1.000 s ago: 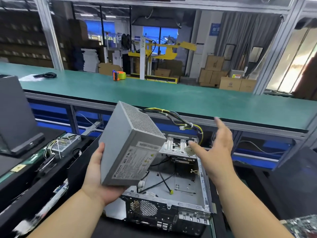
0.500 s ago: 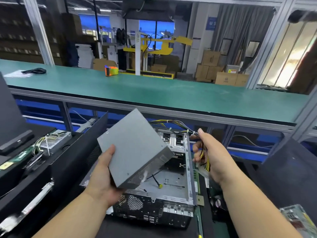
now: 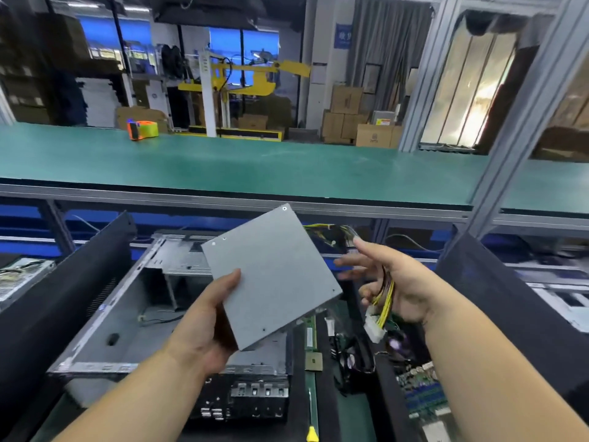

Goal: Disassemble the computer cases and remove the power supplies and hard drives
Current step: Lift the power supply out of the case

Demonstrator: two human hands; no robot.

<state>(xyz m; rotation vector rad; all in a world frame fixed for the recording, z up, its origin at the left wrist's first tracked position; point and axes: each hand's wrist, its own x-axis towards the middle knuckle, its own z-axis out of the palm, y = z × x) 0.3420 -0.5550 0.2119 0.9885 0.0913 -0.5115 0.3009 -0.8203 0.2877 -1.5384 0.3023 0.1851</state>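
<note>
My left hand [image 3: 204,323] grips a grey metal power supply [image 3: 271,275] by its near-left corner and holds it tilted above the open computer case [image 3: 134,314]. A yellow, red and black cable bundle [image 3: 384,301] runs from behind the power supply and ends in a white connector below my right hand. My right hand [image 3: 392,282] holds that bundle in its lower fingers, while the index finger and thumb stick out straight. The case lies open on the bench with its rear port panel [image 3: 251,400] facing me.
Black case panels lean at the left [image 3: 63,282] and right [image 3: 510,301]. Circuit boards [image 3: 420,397] and loose parts lie right of the case, a yellow-handled screwdriver [image 3: 310,422] in front. A green conveyor belt [image 3: 255,167] carries a tape dispenser [image 3: 141,129]. Another power supply [image 3: 19,279] sits far left.
The power supply has turned so its plain flat side faces me and has lifted clear of the case. My right hand closed on the cable bundle and drew it to the right.
</note>
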